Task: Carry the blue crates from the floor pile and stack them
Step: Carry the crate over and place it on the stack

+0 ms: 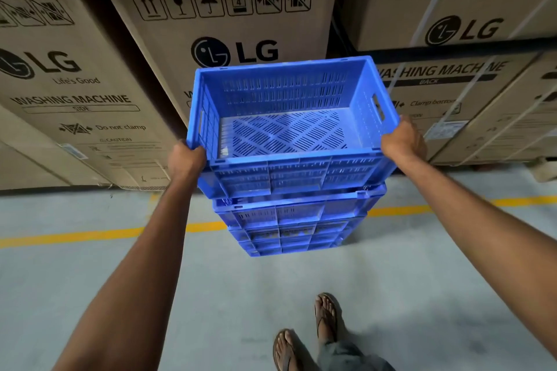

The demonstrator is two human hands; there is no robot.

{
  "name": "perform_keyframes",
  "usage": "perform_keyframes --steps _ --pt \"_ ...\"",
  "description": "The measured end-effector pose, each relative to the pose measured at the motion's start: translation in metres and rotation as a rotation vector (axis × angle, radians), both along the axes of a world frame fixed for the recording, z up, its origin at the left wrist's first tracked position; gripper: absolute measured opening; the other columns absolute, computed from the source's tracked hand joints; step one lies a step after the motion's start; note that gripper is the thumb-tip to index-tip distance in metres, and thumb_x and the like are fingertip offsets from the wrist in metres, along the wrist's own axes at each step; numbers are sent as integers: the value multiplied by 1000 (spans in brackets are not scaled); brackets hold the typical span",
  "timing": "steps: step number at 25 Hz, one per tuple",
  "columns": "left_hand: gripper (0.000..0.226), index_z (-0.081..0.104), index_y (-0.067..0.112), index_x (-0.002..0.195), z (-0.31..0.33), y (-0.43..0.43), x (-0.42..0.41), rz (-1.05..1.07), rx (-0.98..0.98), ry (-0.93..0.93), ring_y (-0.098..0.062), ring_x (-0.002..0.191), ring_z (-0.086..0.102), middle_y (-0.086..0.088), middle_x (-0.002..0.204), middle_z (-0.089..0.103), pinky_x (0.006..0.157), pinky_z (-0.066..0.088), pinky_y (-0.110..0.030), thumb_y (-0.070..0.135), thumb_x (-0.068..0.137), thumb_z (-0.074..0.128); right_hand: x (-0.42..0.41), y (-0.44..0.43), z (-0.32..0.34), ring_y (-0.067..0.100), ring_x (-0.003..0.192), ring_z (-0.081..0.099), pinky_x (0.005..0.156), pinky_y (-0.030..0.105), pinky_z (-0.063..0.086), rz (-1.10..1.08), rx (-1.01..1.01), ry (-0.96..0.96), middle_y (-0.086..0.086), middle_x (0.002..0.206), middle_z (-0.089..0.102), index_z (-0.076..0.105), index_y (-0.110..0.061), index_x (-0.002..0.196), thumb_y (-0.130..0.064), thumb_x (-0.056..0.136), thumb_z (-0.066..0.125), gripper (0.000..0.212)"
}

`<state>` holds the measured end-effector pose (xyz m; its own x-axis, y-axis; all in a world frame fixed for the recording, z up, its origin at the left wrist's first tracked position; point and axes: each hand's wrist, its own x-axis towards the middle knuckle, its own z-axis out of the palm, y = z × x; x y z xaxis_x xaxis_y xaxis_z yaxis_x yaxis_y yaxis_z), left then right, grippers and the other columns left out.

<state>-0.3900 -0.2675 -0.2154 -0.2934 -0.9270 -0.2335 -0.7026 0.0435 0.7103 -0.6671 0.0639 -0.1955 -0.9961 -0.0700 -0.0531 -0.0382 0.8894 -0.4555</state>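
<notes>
Head view, looking down. Left hand fingers curled round the near left rim corner of an open-topped blue slotted plastic crate; right hand fingers clasped over the near right rim corner. Held roughly level between both grips. Directly beneath the fingers, a stack of matching blue plastic crates on the grey concrete floor; touching or just clear, cannot tell. Below and to either side of the fingers, a yellow painted floor line. Beyond the fingers, tall brown cardboard washing-machine boxes. Well behind the fingers, two feet in brown sandals.
</notes>
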Motion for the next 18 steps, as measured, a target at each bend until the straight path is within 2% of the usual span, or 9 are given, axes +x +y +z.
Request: perform_keyframes --steps 3,7,10,13,15,16,18 --pt "29 65 14 102 0 -5 1 6 30 60 -35 89 73 -14 101 72 81 62 -50 21 76 55 0 5 12 37 104 66 75 35 47 19 -36 5 14 118 68 58 -15 124 -6 87 56 38" --pt "34 69 18 97 -5 -9 8 23 27 103 -33 84 74 -12 96 74 79 63 -49 24 66 55 8 10 21 34 103 66 72 31 43 20 -55 45 12 118 68 58 -15 129 -2 92 54 39" --pt "37 71 17 100 -10 -5 11 18 12 83 -33 85 74 -11 95 75 79 63 -50 25 67 56 10 15 14 35 102 66 70 30 41 19 -79 62 11 115 69 59 -16 127 -1 89 54 40" --pt "37 68 12 109 -2 7 13 -29 -7 43 -36 96 72 -16 103 73 84 60 -50 21 75 58 11 20 9 37 102 65 71 32 42 36 -98 39 12 116 68 57 -17 127 -2 88 54 41" --pt "37 61 8 123 5 21 16 -101 -126 -2 -39 106 66 -20 116 68 89 56 -49 20 88 59 15 22 11 37 112 60 79 36 47 106 -60 112 16 125 64 55 -14 132 -4 88 56 45" --pt "40 55 7 132 7 29 17 -152 -217 -5 -39 113 62 -20 127 64 93 53 -48 24 95 57 19 22 11 37 119 55 89 40 48 166 -24 178 16 131 61 54 -12 135 -6 90 58 46" --pt "49 50 8 141 7 45 20 -293 -365 46 -35 132 51 -16 146 51 106 44 -45 36 102 54 28 24 7 34 128 46 103 45 41 301 5 266 12 136 58 58 -14 132 -18 94 59 38"
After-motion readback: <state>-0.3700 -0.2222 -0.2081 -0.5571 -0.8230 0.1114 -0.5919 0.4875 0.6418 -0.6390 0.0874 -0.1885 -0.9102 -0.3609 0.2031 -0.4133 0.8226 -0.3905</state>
